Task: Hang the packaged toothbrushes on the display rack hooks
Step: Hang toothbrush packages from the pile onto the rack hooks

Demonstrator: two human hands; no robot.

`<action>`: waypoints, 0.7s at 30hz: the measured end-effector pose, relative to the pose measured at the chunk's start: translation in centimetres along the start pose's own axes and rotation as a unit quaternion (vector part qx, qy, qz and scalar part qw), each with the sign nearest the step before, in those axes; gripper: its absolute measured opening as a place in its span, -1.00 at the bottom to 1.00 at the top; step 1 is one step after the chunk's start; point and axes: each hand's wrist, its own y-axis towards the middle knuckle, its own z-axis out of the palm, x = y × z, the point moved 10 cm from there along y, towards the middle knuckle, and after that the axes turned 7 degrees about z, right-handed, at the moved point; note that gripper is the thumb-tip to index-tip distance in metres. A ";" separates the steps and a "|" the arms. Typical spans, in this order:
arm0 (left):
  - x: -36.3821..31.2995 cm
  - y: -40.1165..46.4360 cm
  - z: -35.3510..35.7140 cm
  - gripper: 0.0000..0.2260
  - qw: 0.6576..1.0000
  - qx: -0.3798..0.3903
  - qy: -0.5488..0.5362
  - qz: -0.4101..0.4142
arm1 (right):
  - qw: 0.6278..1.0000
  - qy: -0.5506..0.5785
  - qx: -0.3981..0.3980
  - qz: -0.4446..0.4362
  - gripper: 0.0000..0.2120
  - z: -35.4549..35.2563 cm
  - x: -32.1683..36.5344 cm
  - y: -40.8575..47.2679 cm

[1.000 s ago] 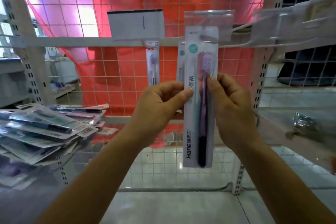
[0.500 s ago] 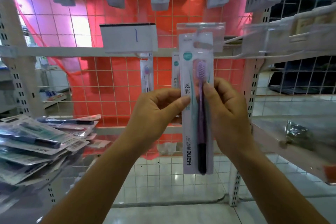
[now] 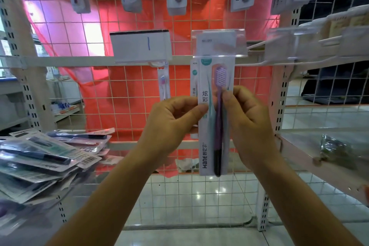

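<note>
Hands met at the middle of one packaged toothbrush (image 3: 215, 118) — the left hand (image 3: 171, 124) pinched its left edge between thumb and fingers, the right hand (image 3: 249, 124) pinched the right edge just under the purple bristles. The pack stood upright in front of the red-backed wire grid (image 3: 127, 94), its top tucked behind the clear label holder (image 3: 218, 43) on the rack's crossbar (image 3: 75, 61), where another pack (image 3: 194, 86) showed just behind it. Whether the hang hole had caught the hook could not be told (the holder blurred it).

To do this step well, I would judge that the pack should be kept square and level, the hole lined up with the hook tip, then slid straight back toward the grid before either pinch loosened — a tilted card would likely snag. More packs waited in the pile (image 3: 40, 158) on the shelf at the left edge.
</note>
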 end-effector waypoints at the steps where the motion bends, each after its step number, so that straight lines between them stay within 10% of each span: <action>1: 0.3 0.0 0.0 -0.83 1.000 -0.002 -0.006 -0.006 | 1.000 -0.004 0.001 -0.002 -0.78 -0.1 -0.1 0.0; 21: 2.7 0.7 -0.6 -0.88 0.998 -0.017 0.050 -0.018 | 0.999 -0.035 -0.022 0.034 -0.75 -0.3 -3.2 1.4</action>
